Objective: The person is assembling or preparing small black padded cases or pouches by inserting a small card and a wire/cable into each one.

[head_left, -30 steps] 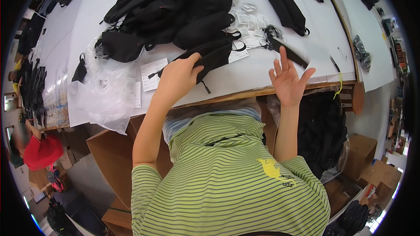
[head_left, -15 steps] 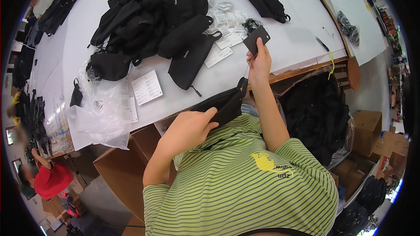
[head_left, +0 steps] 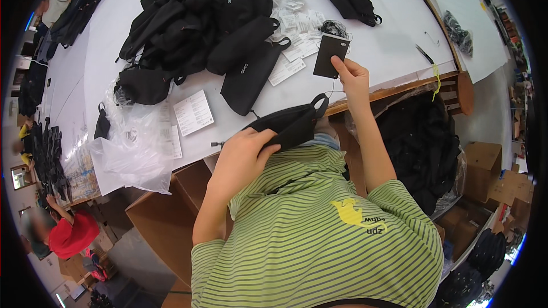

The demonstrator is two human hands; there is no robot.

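My left hand [head_left: 246, 151] is closed on a black fabric pouch [head_left: 294, 124], held at the table's near edge against my striped shirt. From the pouch's right end a fabric loop [head_left: 321, 102] sticks up. Between thumb and fingers, my right hand [head_left: 355, 80] pinches a black hang tag [head_left: 331, 56] by its lower right side, above the table. A thin string runs down from near the tag toward the pouch's loop. Behind the tag lies a tangle of dark strings [head_left: 333, 27]. Another black pouch [head_left: 246, 82] rests flat on the table just beyond my left hand.
A heap of black pouches [head_left: 188, 17] covers the table's middle, with white printed slips [head_left: 294, 25] beside it. Clear plastic bags [head_left: 134, 148] and a booklet [head_left: 193, 113] lie at left. Thread snips [head_left: 423, 55] lie right; below them a bag of black goods [head_left: 416, 148].
My right hand has shifted right and slightly down, and the tag has turned more upright. My left hand has slid left along the pouch, whose zipper pull now shows at left.
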